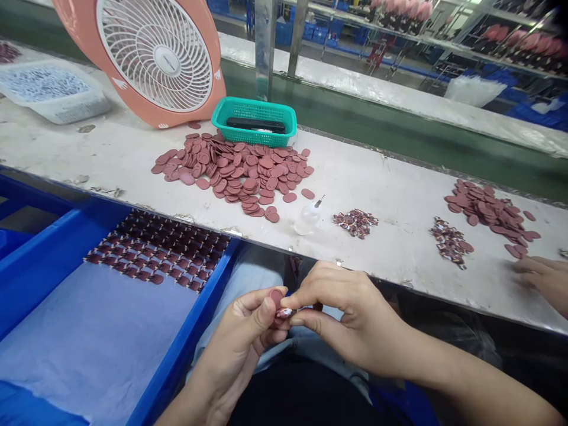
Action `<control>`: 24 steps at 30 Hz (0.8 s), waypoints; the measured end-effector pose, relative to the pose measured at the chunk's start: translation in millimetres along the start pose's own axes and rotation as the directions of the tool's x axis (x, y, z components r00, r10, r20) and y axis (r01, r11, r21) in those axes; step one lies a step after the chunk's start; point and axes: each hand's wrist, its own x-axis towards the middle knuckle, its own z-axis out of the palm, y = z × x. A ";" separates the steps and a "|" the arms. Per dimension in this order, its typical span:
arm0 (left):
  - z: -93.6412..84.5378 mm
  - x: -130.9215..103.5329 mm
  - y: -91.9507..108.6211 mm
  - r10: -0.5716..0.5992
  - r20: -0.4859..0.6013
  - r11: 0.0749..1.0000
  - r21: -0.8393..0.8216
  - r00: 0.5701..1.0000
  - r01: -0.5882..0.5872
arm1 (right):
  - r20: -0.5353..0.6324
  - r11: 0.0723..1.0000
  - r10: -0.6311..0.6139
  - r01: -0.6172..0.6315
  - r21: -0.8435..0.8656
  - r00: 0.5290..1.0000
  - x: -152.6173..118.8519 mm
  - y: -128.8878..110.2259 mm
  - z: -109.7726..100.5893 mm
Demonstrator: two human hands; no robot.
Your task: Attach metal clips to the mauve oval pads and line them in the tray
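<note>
Over my lap, my left hand (255, 325) pinches a reddish-brown oval disc (276, 297) between thumb and fingers. Against the disc's lower edge, my right hand (341, 307) grips a small shiny brown-and-white piece (284, 313) with thumb and forefinger. My fingers partly hide both parts. On the bench ahead lies a large heap of similar oval discs (239, 168). A small clear bottle with a needle tip (307, 219) stands beside a little pile of shiny small pieces (355, 223).
A blue crate (217, 278) at left holds rows of brown assembled pieces (151, 251) on pale sheeting. Behind are an orange fan (217, 53), a green basket (252, 139) and a white tub (84, 109). At right, another person's hand (544, 278) is near more discs (483, 207).
</note>
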 end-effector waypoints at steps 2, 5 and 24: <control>-0.7 0.4 0.4 0.005 -0.005 1.000 -0.011 1.000 -0.005 | -0.006 1.000 -0.003 0.003 -0.003 1.000 0.3 0.8 1.5; -1.3 1.1 0.3 0.010 -0.010 1.000 -0.024 1.000 -0.010 | -0.014 1.000 -0.025 0.025 0.008 1.000 0.7 2.1 4.0; -11.6 3.4 -3.3 0.013 0.004 0.997 -0.076 1.000 -0.013 | 0.080 1.000 0.012 -0.015 0.028 0.997 11.9 2.2 4.6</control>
